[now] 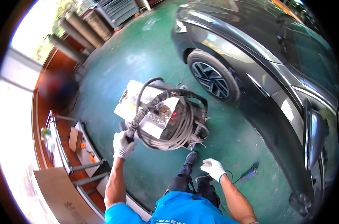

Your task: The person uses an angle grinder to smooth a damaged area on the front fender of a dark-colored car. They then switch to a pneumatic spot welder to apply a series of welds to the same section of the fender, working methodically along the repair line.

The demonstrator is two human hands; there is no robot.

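My left hand (123,145), in a white work glove, grips the end of a thick grey braided hose (145,108). The hose arcs up and over a white and black wheeled machine (160,117) on the green floor, where more hose and cables lie in coils. My right hand (213,168), also gloved, hangs free at my side with its fingers loosely curled and nothing in it. My dark shoes (192,158) stand just behind the machine.
A dark grey car (259,67) stands to the right, its wheel (212,78) close to the machine. A dark hand tool (248,173) lies on the floor by my right hand. A low workbench (65,145) with small items runs along the left. Metal drums (83,30) stand at the far left.
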